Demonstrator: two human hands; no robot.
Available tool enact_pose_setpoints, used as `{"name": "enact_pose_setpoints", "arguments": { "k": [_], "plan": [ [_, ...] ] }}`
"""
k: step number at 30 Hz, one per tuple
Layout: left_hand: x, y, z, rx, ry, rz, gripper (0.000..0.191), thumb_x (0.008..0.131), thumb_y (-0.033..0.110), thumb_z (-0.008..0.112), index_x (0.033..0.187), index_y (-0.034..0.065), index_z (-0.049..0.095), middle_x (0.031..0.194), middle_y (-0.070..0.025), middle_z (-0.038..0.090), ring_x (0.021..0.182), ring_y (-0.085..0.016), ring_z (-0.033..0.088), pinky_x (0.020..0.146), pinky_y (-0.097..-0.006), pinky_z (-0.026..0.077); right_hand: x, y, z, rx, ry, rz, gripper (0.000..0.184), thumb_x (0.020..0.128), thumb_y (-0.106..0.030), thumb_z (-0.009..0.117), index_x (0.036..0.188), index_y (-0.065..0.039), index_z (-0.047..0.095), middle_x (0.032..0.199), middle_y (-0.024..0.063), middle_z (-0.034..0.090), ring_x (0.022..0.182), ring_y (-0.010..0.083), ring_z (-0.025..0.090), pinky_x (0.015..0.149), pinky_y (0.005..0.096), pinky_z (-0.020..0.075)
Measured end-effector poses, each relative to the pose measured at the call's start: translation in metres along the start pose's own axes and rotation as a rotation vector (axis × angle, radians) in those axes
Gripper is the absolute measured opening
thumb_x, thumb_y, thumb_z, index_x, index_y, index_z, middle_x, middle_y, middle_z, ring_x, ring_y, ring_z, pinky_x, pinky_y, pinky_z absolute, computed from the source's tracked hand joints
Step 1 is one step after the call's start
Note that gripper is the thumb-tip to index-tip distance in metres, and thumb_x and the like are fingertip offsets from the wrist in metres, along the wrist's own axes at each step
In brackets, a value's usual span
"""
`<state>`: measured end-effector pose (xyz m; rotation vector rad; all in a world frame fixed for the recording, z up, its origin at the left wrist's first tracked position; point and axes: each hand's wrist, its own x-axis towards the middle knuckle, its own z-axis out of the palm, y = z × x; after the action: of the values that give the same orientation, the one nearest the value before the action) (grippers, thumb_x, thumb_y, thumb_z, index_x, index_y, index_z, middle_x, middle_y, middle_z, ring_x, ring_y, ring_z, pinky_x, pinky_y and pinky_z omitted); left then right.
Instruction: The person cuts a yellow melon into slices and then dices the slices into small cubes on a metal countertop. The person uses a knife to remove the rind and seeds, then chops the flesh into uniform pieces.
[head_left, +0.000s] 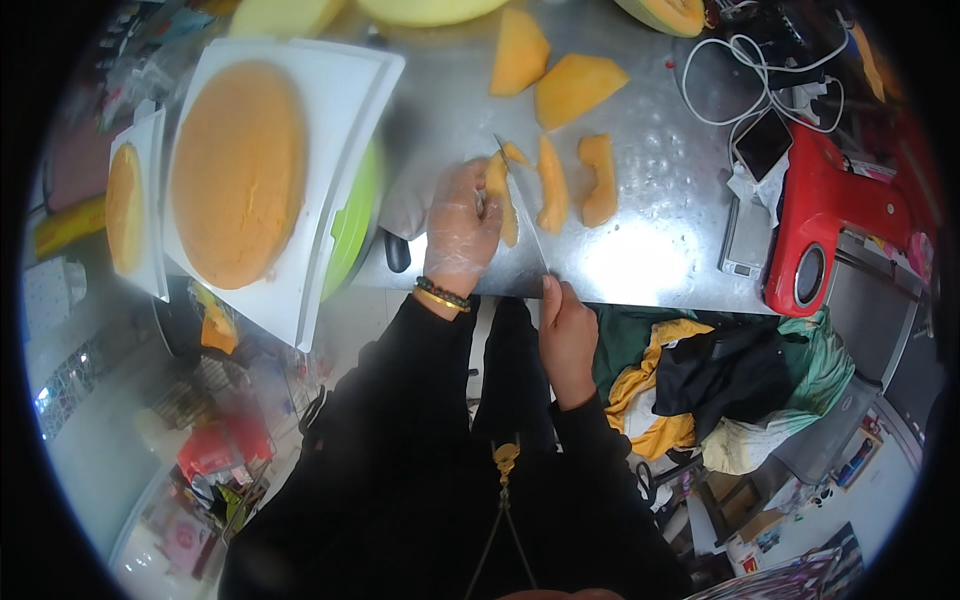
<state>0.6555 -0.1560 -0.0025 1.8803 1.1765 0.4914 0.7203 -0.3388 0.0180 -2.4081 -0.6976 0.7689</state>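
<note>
My left hand (461, 225), in a clear plastic glove, grips a long slice of orange melon (497, 196) on the steel table. My bare right hand (568, 330) is closed round the handle end of a knife (529, 214), whose thin blade lies along that slice's right side. A small melon piece (516, 154) touches the blade near its tip. Two cut strips, one slim (552, 187) and one notched (598, 180), lie to the right. Farther back are two thick melon wedges (519, 52), (580, 88). The knife's handle is mostly hidden by my fingers.
A round sponge cake (238, 176) rests on a white board (352, 71) over a green round item (351, 217) at left. At right stand a red appliance (814, 217), a small scale (742, 244), a phone (763, 145) and a white cable (694, 86). Clothes (720, 367) hang below the table edge.
</note>
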Motion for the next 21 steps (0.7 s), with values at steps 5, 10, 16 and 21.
{"name": "enact_pose_setpoints", "arguments": {
  "k": [5, 10, 16, 21],
  "plan": [
    [0.002, -0.001, 0.000, 0.052, 0.044, 0.019, 0.040, 0.092, 0.000, 0.071, 0.132, 0.0016, 0.065, 0.118, -0.0149, 0.066, 0.103, -0.029, 0.069, 0.094, -0.0370, 0.057, -0.001, -0.003, -0.008, 0.171, 0.012, 0.020, 0.049, 0.115, -0.037, 0.051, 0.089, 0.000, 0.066, 0.073, 0.0274, 0.065, 0.069, 0.0507, 0.066, 0.059, 0.0551, 0.0485],
    [0.000, -0.009, 0.002, -0.154, -0.005, -0.052, 0.038, 0.093, -0.003, 0.072, 0.130, 0.0006, 0.065, 0.115, -0.0102, 0.069, 0.096, -0.018, 0.071, 0.087, -0.0318, 0.058, -0.018, -0.007, -0.011, 0.248, -0.053, -0.014, 0.050, 0.117, -0.035, 0.049, 0.088, 0.003, 0.063, 0.068, 0.0213, 0.058, 0.060, 0.0386, 0.057, 0.058, 0.0467, 0.0453],
    [0.003, -0.019, 0.007, -0.290, -0.007, -0.160, 0.026, 0.094, -0.005, 0.071, 0.119, 0.0010, 0.067, 0.101, -0.0125, 0.069, 0.086, -0.024, 0.070, 0.081, -0.0349, 0.057, -0.018, -0.001, -0.001, 0.248, -0.074, -0.024, 0.051, 0.117, -0.035, 0.048, 0.089, 0.004, 0.064, 0.068, 0.0211, 0.058, 0.057, 0.0377, 0.057, 0.058, 0.0455, 0.0451],
    [0.003, -0.020, 0.003, -0.132, -0.029, -0.071, 0.025, 0.096, -0.003, 0.071, 0.120, -0.0019, 0.066, 0.104, -0.0091, 0.073, 0.091, -0.015, 0.071, 0.085, -0.0303, 0.058, -0.016, -0.001, 0.018, -0.011, -0.063, 0.000, 0.048, 0.116, -0.037, 0.049, 0.097, 0.001, 0.069, 0.077, 0.0278, 0.066, 0.071, 0.0502, 0.066, 0.061, 0.0537, 0.0486]
  ]
}}
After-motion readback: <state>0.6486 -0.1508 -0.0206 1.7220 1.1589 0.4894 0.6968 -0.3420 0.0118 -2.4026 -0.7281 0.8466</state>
